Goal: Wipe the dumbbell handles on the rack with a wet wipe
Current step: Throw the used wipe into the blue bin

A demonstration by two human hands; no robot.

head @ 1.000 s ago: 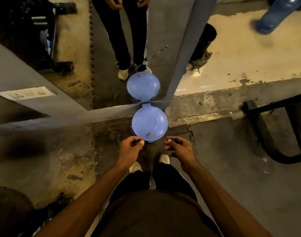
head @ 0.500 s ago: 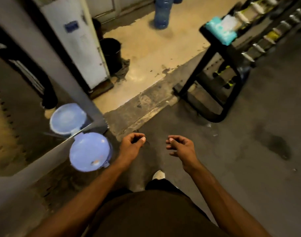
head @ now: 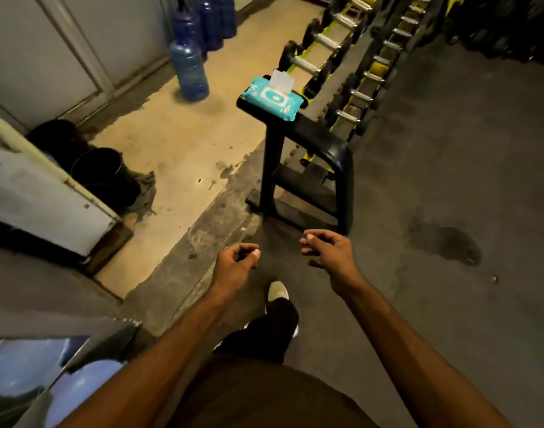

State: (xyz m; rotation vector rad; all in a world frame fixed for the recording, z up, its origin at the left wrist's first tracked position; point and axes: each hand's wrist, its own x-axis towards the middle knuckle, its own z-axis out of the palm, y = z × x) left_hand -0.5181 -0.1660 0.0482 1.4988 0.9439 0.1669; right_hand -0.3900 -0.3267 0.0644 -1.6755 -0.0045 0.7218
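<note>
Your left hand (head: 233, 261) and right hand (head: 329, 251) hover low over dark, matte rubber flooring, fingers loosely curled and holding nothing. Ahead stands a black tubular metal rack (head: 271, 168). On its flat near end lies a soft teal wet wipe pack (head: 272, 101), its white flip lid raised. Beyond it, the rack's sloping yellow-edged tiers hold rows of dumbbells with round black heads; their silvery dumbbell handles (head: 325, 41) are short metal bars, well apart from your hands. To the left, translucent blue water bottles (head: 189, 67) and a black bucket (head: 105, 171) sit on stained tan concrete.
</note>
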